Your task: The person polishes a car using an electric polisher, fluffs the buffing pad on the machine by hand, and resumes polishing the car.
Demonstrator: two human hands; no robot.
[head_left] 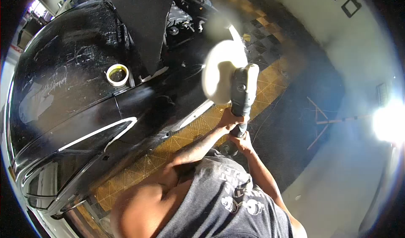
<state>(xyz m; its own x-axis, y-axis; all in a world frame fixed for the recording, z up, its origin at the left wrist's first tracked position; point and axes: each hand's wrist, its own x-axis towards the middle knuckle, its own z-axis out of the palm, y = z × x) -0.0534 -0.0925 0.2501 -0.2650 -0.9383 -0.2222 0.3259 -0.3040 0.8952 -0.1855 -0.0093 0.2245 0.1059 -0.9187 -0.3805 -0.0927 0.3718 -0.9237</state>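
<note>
Both my hands are wrapped round a black polisher [239, 92] with a large white round pad [219, 75] at its far end. My left hand [230, 119] grips the body behind the head, and my right hand [242, 142] closes round the rear of the handle. The pad is tilted, its side lit brightly. It stands over the front fender area of a black car [145, 107]; I cannot tell whether it touches the paint. The part of the car behind the pad is hidden.
A yellowish tape roll [117, 75] lies on the car's dusty windshield. The raised hood [141, 18] exposes the engine bay [181, 21]. White masking tape [95, 134] edges the side window. A bright work lamp [389, 123] on a tripod [318, 122] stands right, above yellow-and-black floor tiles [270, 82].
</note>
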